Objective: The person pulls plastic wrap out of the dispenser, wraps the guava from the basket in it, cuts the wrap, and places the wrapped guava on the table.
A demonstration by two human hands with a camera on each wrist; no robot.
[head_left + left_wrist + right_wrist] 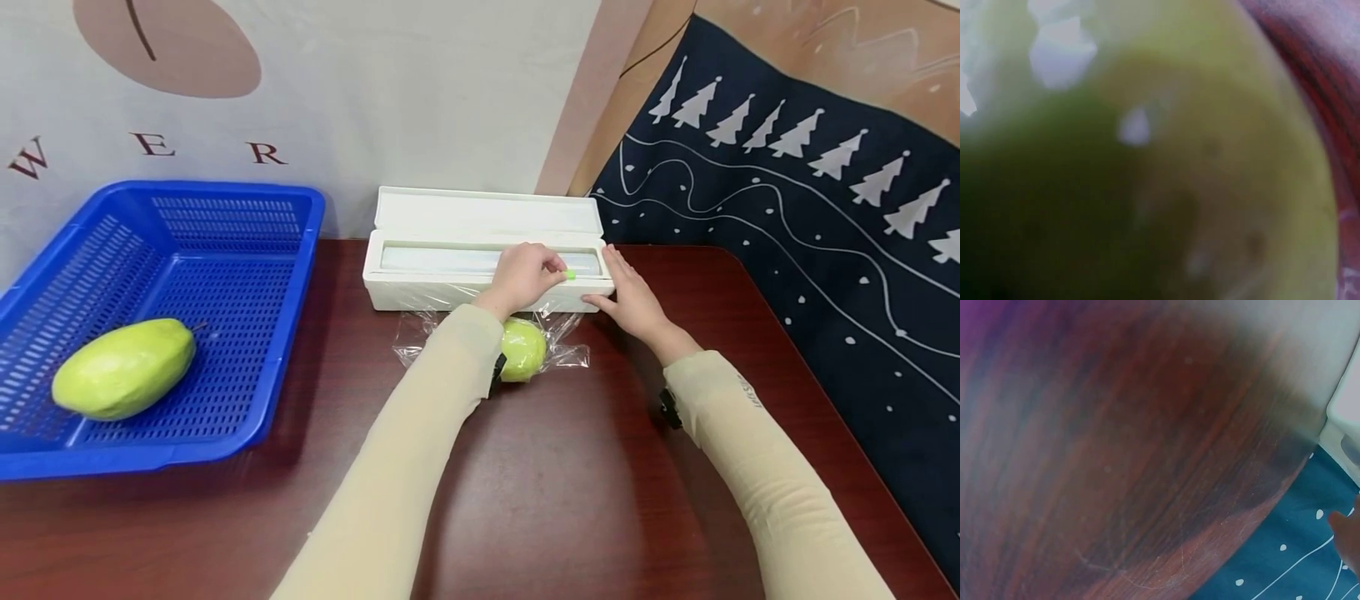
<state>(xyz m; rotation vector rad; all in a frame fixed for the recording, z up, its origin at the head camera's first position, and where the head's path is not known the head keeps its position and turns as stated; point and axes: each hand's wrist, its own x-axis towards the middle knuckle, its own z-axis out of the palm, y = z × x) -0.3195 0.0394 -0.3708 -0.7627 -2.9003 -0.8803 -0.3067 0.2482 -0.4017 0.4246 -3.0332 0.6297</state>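
Observation:
A white cling film dispenser box [427, 295] lies on the table with its lid [487, 212] raised at the back. My left hand [521, 275] reaches over its front and pinches a small green slider cutter [571, 274] near the right end of the front edge. At the right end of the box, my right hand [633, 300] rests with fingers extended along the side and thumb at the front corner. Below my left wrist sits a green fruit [523, 350] on clear cling film [572, 357]; it fills the left wrist view, blurred, and the sleeve partly hides it from above.
To the left stands a blue plastic basket [262, 400] holding a large yellow-green fruit [126, 368]. The dark red wooden table [555, 492] ends at the right beside a navy cloth with white trees [795, 192]. A pale printed cloth [420, 100] hangs behind.

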